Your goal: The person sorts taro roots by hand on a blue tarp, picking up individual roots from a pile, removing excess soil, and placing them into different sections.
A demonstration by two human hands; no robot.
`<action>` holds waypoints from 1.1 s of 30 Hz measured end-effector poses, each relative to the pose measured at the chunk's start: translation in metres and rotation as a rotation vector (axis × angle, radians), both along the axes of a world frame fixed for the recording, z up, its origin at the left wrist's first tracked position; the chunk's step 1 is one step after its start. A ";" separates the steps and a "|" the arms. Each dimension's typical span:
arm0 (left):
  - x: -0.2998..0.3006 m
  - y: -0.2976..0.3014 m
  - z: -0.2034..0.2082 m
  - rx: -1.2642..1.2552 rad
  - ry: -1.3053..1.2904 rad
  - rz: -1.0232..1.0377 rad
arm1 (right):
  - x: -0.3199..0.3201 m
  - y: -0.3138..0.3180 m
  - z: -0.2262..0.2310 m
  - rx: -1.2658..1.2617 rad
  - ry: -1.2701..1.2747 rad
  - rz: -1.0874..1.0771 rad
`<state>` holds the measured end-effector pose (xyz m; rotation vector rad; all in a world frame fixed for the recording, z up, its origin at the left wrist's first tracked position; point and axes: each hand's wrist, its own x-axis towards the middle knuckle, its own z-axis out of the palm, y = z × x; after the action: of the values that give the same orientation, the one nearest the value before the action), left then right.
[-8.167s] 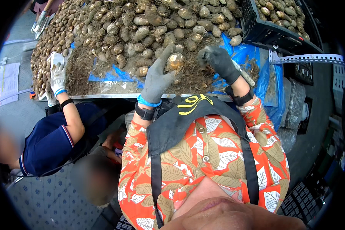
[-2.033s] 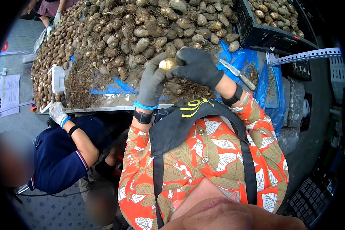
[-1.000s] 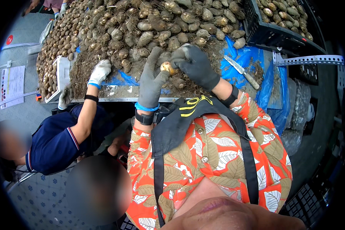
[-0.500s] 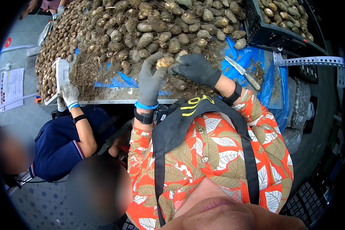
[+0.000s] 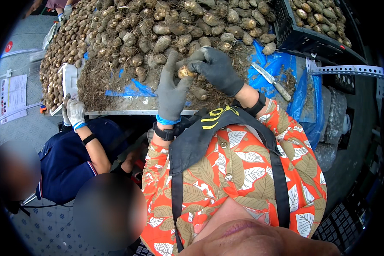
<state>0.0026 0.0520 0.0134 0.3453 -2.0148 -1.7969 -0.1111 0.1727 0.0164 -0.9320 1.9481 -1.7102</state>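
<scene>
A small brown taro (image 5: 185, 71) with a pale, peeled-looking patch sits between my two hands, just above the near edge of the heap. My left hand (image 5: 173, 91), in a grey glove with a blue cuff, curls its thumb and fingers around the taro's left side. From the right, my right hand (image 5: 219, 70) in a darker glove grips the taro with bent fingers. Some of its fingertips are hidden. Beneath my hands another taro (image 5: 199, 93) lies on the soil-strewn table. A knife (image 5: 271, 81) rests to the right of my right hand, on blue plastic sheeting.
A big heap of taro (image 5: 162, 30) with roots and soil covers the far table. Smaller ones (image 5: 57, 68) are piled at left, beside a white tray (image 5: 69, 81). A black crate (image 5: 305, 40) of taro stands far right. A co-worker's gloved hands (image 5: 75, 112) are at the left table edge.
My hands have turned the taro and brought it slightly nearer to me; its pale patch now faces another way. The co-worker's gloved hand at left has shifted down from the white tray.
</scene>
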 end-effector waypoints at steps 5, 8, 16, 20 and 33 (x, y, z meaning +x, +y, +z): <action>0.003 -0.008 -0.001 -0.129 0.019 0.073 | -0.033 -0.004 -0.033 0.152 0.143 -0.220; 0.006 -0.014 0.002 0.291 0.009 -0.011 | -0.046 0.013 -0.022 0.550 0.319 0.121; 0.004 -0.019 -0.005 0.279 -0.109 -0.048 | -0.010 0.005 -0.009 0.241 0.470 0.289; 0.008 -0.016 -0.009 0.708 0.095 -0.172 | -0.026 0.009 -0.006 0.003 0.268 0.221; 0.018 -0.025 -0.015 -0.244 -0.188 -0.269 | -0.007 -0.011 -0.014 -0.020 0.391 0.074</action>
<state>0.0204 0.0271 -0.0015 0.1812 -2.4836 -1.6927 -0.1184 0.1617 0.0020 -1.4155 2.1010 -1.5994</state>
